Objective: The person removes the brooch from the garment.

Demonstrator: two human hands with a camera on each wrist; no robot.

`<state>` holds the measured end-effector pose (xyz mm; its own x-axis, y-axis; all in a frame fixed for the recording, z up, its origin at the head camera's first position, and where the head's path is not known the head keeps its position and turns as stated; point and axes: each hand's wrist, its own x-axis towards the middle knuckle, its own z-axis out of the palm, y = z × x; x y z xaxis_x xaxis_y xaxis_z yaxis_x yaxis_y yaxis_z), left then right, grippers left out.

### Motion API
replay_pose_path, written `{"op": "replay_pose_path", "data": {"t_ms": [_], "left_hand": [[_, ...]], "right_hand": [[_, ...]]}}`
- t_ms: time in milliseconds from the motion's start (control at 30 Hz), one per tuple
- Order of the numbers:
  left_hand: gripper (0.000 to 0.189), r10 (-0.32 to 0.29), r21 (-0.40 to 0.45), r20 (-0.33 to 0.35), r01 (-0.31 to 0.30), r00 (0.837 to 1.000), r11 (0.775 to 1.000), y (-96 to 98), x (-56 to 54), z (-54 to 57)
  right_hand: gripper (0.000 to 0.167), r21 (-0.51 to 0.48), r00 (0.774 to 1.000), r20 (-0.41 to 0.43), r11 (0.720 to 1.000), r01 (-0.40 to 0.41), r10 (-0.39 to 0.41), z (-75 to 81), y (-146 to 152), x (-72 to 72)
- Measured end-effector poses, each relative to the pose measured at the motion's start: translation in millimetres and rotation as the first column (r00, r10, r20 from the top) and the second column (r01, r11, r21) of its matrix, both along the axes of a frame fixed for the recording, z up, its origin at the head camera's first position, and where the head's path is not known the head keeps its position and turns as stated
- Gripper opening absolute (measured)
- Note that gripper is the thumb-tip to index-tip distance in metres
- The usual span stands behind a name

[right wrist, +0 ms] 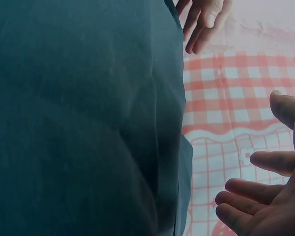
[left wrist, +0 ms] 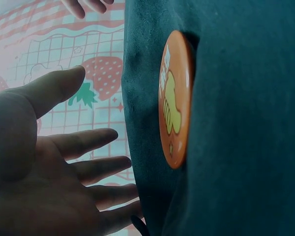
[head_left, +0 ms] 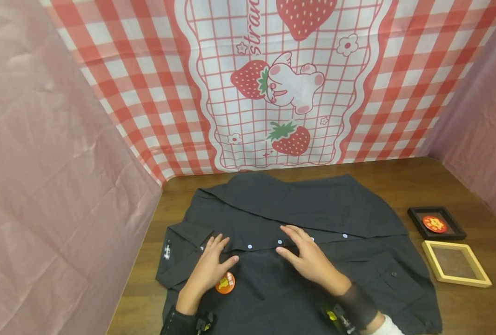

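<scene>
A dark grey button-up shirt lies spread over the table, its collar toward the left and a row of pale buttons along its front edge. On the shirt sits a round orange badge with a yellow figure, which the left wrist view shows close up as an orange badge. My left hand hovers just beyond the badge with fingers spread, holding nothing. Over the button row, my right hand is held with fingers extended and thumb apart, also holding nothing. Contact with the cloth cannot be told.
At the right stands a black square frame with a red and yellow round badge inside. Nearer lies a pale wooden frame. A strawberry-print cloth hangs behind the wooden table; pink cloth borders the sides.
</scene>
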<state>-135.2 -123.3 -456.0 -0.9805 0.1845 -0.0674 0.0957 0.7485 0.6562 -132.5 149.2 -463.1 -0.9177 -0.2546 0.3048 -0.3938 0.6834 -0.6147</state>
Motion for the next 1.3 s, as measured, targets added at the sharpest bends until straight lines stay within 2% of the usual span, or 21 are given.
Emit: {"op": "replay_pose_path", "data": {"t_ms": [400,633,733,900,1167,1300], "left_hand": [[0.062,-0.011,0.009,0.003,0.011,1.000,1.000,-0.1,3.0,-2.0],[0.063,-0.013,-0.001,-0.007,0.013,1.000,1.000,-0.8,5.7,-3.8],[0.062,-0.014,-0.008,-0.006,0.014,1.000,1.000,-1.2,5.0,-3.4],[0.062,-0.018,-0.018,-0.005,0.018,1.000,1.000,-1.5,3.2,-2.1],[0.061,-0.028,-0.020,0.013,0.028,1.000,0.999,-1.5,3.4,0.6],[0.061,-0.037,-0.030,0.030,0.038,0.999,0.999,-2.9,5.2,1.9]], "right_hand": [[0.055,0.004,0.999,0.038,1.000,-0.028,0.028,-9.5,-16,5.6],[0.056,0.021,0.994,0.100,0.998,-0.051,0.049,-12.1,-22,8.8],[0.056,0.020,0.994,0.094,0.998,-0.061,0.059,-13.1,-25,8.1],[0.056,0.031,0.991,0.089,0.994,-0.103,0.099,-11.5,-30,6.3],[0.059,0.012,0.975,0.192,0.994,-0.112,0.108,-8.7,-37,9.7],[0.058,0.037,0.976,0.178,0.990,-0.134,0.126,-9.9,-40,11.1]]}}
